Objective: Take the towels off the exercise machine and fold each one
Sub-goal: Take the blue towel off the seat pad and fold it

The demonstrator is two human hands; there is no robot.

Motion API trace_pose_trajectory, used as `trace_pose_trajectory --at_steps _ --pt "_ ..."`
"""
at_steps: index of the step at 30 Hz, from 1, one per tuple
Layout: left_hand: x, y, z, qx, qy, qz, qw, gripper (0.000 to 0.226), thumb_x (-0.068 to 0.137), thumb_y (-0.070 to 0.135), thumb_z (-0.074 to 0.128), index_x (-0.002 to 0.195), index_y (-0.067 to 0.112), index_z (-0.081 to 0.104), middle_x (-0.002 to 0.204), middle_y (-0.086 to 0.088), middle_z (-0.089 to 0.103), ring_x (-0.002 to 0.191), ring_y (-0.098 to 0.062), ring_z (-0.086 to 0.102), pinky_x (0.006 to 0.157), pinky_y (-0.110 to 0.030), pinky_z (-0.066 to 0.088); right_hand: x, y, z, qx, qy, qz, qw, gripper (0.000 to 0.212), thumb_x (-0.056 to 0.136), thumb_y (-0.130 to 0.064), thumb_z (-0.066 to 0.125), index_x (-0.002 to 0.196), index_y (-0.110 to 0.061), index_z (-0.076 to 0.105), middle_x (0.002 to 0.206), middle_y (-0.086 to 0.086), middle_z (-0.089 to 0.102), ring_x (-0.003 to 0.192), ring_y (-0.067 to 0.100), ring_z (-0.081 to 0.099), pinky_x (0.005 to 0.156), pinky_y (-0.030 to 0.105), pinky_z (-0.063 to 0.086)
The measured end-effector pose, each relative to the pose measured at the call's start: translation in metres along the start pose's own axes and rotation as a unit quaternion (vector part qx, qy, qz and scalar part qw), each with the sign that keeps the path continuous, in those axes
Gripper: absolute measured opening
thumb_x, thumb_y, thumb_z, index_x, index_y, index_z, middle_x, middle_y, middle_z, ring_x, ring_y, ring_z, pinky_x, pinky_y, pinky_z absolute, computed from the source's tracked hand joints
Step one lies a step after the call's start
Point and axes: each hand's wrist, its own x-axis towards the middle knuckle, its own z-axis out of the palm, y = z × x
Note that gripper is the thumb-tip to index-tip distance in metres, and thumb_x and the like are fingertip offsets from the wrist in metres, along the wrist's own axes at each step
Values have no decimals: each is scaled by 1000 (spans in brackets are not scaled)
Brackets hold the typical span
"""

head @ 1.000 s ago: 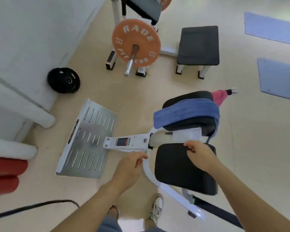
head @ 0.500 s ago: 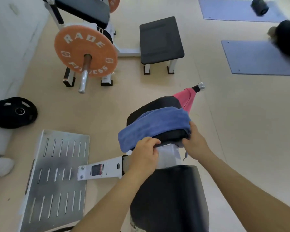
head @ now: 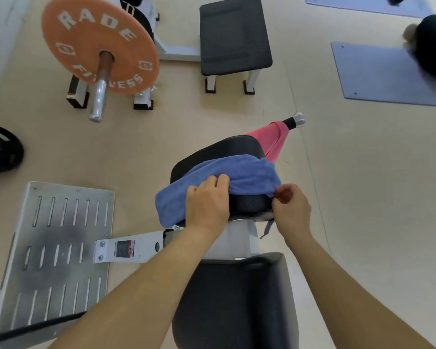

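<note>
Head view: left grip (head: pixel 207 205), right grip (head: pixel 291 210) pinch plush blue towel (head: pixel 249 177) over rounded pad (head: pixel 224 149).

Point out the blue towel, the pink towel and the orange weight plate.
blue towel (head: pixel 252 176): head view, on its upper middle.
pink towel (head: pixel 273 141): head view, on its hanging middle.
orange weight plate (head: pixel 129 54): head view, on its flat face, right of centre.

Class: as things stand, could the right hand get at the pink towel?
Probably yes: the pink towel hangs uncovered beyond the right hand, past the corner of the black pad. But that hand is pinching the blue towel and would have to let go first.
</note>
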Motion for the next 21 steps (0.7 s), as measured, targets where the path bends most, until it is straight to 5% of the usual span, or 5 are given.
trace_pose_trajectory --at_steps 6,11,15,18,21 --pt "-18 30 -14 -125 -55 -80 987 16 91 9 47 105 16 50 99 -5 56 85 -23 54 73 -36 49 -10 -14 -13 2 -47 -11 999 12 87 -5 49 93 -15 51 82 0 57 83 24 58 75 36 48" --pt "-69 109 -30 -206 49 -55 976 30 93 17 49 122 13 54 112 -4 56 99 -16 51 88 -27 47 -44 -27 -74 110 -212 -58 969 12 90 -2 43 95 -7 53 84 7 58 75 16 56 69 29 48" --pt "-112 165 -53 -176 135 -132 966 28 90 27 46 106 15 65 95 -1 56 85 -13 50 74 -29 48 -60 -33 -144 221 -480 17 849 20 94 -19 55 93 -1 66 89 16 68 85 25 65 79 36 53" --pt "-146 214 -74 -164 186 -152 957 17 88 21 54 96 16 68 87 3 63 77 -6 53 67 -24 45 -64 -42 -203 111 -599 -86 789 20 91 -17 63 102 -1 68 94 16 71 85 23 68 76 31 56" --pt "-166 248 -106 -334 111 -220 910 18 89 21 56 80 9 66 69 -7 60 64 -11 50 65 -35 44 -65 -62 -243 24 -662 -135 737 29 90 -11 62 119 -13 64 111 16 70 100 27 68 84 32 57"
